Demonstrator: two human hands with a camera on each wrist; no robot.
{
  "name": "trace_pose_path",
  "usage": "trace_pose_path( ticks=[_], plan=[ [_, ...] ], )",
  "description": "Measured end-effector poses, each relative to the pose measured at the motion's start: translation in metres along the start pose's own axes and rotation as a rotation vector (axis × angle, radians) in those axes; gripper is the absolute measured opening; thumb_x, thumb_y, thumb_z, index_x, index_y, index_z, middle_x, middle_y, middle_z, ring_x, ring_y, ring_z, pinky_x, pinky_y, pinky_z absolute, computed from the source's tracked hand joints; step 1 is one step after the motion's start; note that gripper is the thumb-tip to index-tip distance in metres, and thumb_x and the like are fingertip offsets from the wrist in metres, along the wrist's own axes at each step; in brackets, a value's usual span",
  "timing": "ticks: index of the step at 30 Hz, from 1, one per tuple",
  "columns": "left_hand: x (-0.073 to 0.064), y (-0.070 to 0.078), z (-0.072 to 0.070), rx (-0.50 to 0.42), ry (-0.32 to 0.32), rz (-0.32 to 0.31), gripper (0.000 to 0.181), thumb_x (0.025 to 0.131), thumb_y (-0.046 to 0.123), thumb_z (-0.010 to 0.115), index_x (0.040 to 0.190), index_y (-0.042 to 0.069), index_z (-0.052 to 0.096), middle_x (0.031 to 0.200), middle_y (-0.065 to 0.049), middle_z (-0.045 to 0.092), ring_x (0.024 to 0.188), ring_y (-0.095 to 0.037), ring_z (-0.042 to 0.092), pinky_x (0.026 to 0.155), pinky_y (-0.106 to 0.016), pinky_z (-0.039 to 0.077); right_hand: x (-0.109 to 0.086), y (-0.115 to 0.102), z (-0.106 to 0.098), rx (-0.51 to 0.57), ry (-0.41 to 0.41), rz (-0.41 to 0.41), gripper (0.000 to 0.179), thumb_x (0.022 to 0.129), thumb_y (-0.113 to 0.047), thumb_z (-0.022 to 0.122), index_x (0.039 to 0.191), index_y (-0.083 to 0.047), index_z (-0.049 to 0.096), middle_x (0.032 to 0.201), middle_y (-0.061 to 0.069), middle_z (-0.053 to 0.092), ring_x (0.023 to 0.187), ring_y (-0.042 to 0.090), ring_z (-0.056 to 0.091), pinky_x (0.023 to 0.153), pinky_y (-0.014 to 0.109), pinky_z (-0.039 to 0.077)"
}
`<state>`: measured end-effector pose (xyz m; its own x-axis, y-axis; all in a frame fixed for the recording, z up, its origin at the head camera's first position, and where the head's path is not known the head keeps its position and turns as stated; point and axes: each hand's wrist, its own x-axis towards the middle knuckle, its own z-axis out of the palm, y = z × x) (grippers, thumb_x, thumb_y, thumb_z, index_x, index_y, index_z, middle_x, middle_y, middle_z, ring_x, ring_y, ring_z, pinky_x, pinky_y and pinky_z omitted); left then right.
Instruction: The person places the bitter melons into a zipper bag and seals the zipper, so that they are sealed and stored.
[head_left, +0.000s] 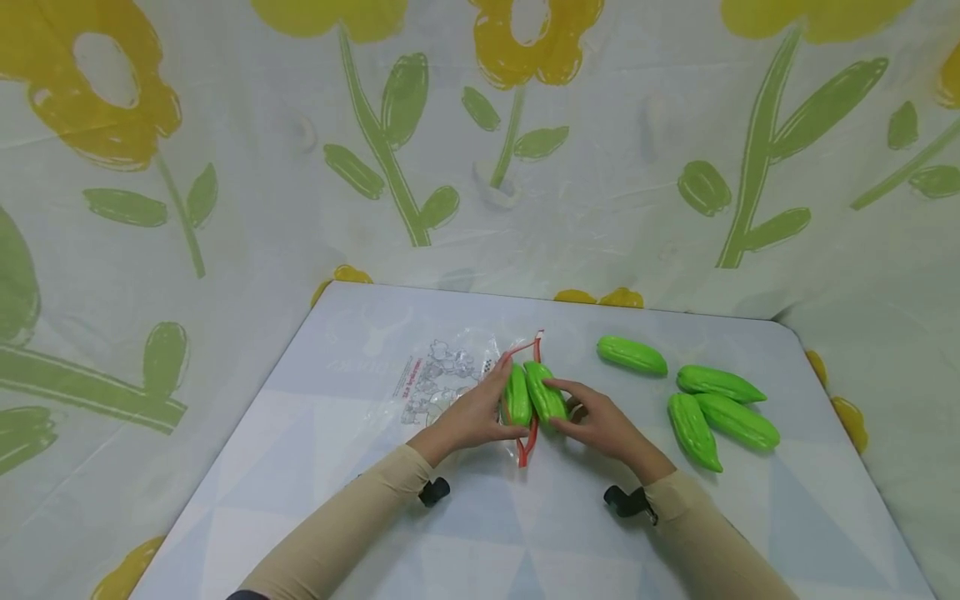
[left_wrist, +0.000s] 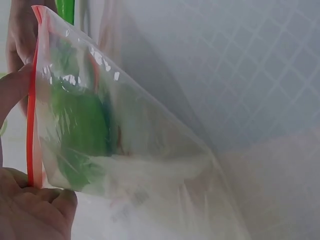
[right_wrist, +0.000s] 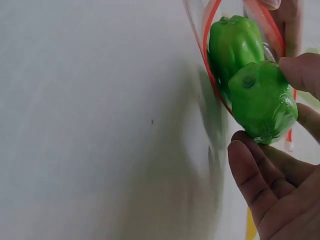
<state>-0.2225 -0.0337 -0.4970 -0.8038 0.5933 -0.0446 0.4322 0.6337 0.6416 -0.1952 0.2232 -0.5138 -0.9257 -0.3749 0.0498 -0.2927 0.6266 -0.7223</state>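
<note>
A clear zip-top bag (head_left: 438,379) with a red seal and printed drawings lies on the table, its mouth spread open toward the right. My left hand (head_left: 474,412) grips the bag at its red-edged mouth. One glossy green ridged vegetable (right_wrist: 232,42) sits inside the opening, and its green shape shows blurred through the film in the left wrist view. A second green ridged vegetable (right_wrist: 260,102) is pinched between the thumb and fingers of my right hand (head_left: 600,421), at the mouth and overlapping the first. The right wrist view shows its stem end.
To the right on the table (head_left: 480,542) lie several more green vegetables: a single one (head_left: 632,355) farther back and a cluster (head_left: 738,421) nearer the right edge. A flower-printed curtain (head_left: 585,233) hangs behind the table and along its sides.
</note>
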Motion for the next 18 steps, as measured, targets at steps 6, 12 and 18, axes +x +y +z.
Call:
trace_pose_path(
  ticks=[6, 12, 18],
  plan=[
    [0.001, 0.002, 0.000, 0.008, 0.016, 0.006, 0.119, 0.083, 0.043, 0.084, 0.164, 0.006, 0.006, 0.171, -0.004, -0.002, 0.154, -0.025, 0.017, 0.119, -0.041, 0.031, 0.007, -0.003, 0.004, 0.005, 0.010, 0.029, 0.065, 0.093, -0.032, 0.076, 0.151, -0.021, 0.050, 0.134, 0.006, 0.062, 0.091, 0.016, 0.062, 0.075, 0.030, 0.056],
    [0.003, 0.004, -0.001, 0.010, 0.030, 0.005, 0.120, 0.083, 0.043, 0.084, 0.163, 0.005, 0.004, 0.171, -0.007, -0.001, 0.154, -0.028, 0.018, 0.118, -0.042, 0.033, 0.011, -0.005, 0.007, 0.040, -0.008, 0.008, 0.068, 0.095, -0.032, 0.073, 0.156, -0.019, 0.044, 0.157, 0.013, 0.043, 0.097, 0.017, 0.064, 0.085, 0.037, 0.057],
    [0.004, 0.006, -0.001, 0.009, 0.052, 0.012, 0.123, 0.082, 0.045, 0.085, 0.163, 0.002, 0.003, 0.170, -0.010, 0.000, 0.153, -0.030, 0.021, 0.118, -0.045, 0.034, 0.015, -0.010, 0.010, 0.069, -0.026, -0.023, 0.070, 0.095, -0.031, 0.074, 0.156, -0.015, 0.043, 0.157, 0.012, 0.042, 0.097, 0.016, 0.065, 0.087, 0.035, 0.056]
  ],
)
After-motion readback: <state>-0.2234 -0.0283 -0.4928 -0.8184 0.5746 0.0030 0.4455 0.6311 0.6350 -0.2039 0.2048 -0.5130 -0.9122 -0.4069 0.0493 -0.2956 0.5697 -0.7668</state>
